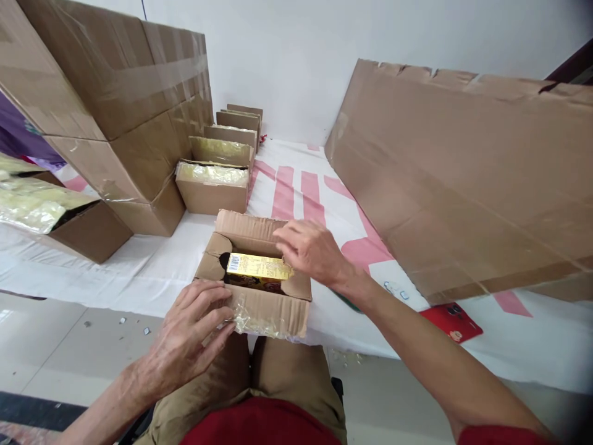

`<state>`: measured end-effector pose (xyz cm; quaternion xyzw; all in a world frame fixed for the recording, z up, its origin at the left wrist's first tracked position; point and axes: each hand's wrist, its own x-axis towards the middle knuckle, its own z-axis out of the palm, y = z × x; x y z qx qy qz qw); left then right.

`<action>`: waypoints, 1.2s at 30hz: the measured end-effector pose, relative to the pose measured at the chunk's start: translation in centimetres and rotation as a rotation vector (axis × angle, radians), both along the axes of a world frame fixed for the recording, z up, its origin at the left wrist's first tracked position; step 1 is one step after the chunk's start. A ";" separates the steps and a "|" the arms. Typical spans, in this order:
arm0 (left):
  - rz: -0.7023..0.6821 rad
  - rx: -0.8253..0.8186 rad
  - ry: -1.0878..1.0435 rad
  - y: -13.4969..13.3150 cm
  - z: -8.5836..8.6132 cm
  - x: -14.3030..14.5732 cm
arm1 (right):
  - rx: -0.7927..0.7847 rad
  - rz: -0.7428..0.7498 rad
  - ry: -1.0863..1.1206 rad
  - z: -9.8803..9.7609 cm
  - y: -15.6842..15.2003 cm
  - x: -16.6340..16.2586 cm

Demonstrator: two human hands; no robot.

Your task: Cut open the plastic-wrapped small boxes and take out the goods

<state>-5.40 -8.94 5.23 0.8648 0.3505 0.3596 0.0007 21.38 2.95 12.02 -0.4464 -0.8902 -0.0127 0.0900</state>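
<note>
A small open cardboard box (264, 303) sits at the table's front edge with its flaps folded outward. Inside lies a yellow printed carton (259, 266) with a barcode at its left end. My left hand (197, 324) rests at the box's near left corner, fingers stretched out and a little apart against the front flap. Crinkled clear tape (252, 321) hangs on that flap beside the fingertips. My right hand (312, 250) is over the box's far right corner, its fingers curled and closed; what they pinch, if anything, is hidden.
Tall taped cartons (139, 80) are stacked at the left. Behind them stands a row of small boxes (213, 191) with clear tape. A large cardboard sheet (472, 179) leans at the right. A red phone (454, 322) lies near the right forearm on the white-and-pink tablecloth (157, 272).
</note>
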 end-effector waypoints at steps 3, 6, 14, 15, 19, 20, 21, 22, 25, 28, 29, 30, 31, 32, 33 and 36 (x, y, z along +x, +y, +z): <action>0.094 0.028 -0.004 0.0 -0.8 -0.1 | -0.170 0.144 -0.102 -0.1 -1.7 -1.3; 0.247 -0.018 -0.037 0.1 -1.9 -0.8 | -0.265 0.106 -0.221 -0.8 -1.9 -2.5; 0.300 -0.265 -0.242 1.6 -4.4 0.4 | -0.305 -0.101 0.356 -0.5 -1.3 0.3; 0.311 -0.245 -0.286 2.0 -4.6 1.1 | -0.299 -0.117 0.474 -0.4 -1.2 1.0; 0.324 -0.199 -0.369 4.2 -5.7 4.2 | -0.334 -0.161 0.978 0.0 -0.6 3.2; 0.327 -0.188 -0.368 4.8 -5.9 5.0 | -0.363 -0.170 1.075 0.2 -0.3 3.5; 0.336 -0.175 -0.368 5.5 -6.2 5.8 | -0.377 -0.181 1.146 0.4 -0.1 3.8; 0.350 -0.160 -0.370 6.3 -6.3 6.6 | -0.371 -0.191 1.191 0.7 0.1 3.9; 0.373 -0.144 -0.379 8.4 -6.2 8.7 | -0.267 -0.181 1.265 2.2 0.4 4.0; 0.343 -0.187 -0.385 9.6 -5.2 9.8 | -0.191 -0.123 1.329 4.6 -0.1 4.4; 0.336 -0.189 -0.417 9.6 -4.6 9.7 | -0.189 -0.104 1.327 5.4 -0.5 4.6; 0.332 -0.179 -0.470 9.4 -3.8 9.3 | -0.204 -0.083 1.307 6.3 -0.9 4.9; 0.321 -0.168 -0.540 9.0 -2.8 8.7 | -0.239 -0.060 1.268 7.1 -1.3 5.1; 0.294 -0.166 -0.614 8.5 -1.6 7.9 | -0.287 -0.033 1.213 7.9 -1.8 5.3; 0.247 -0.183 -0.677 7.9 -0.2 7.0 | -0.339 -0.004 1.147 8.5 -2.2 5.4; 0.017 -0.385 -0.723 6.2 4.1 4.5 | -0.451 0.074 0.932 10.0 -3.1 4.7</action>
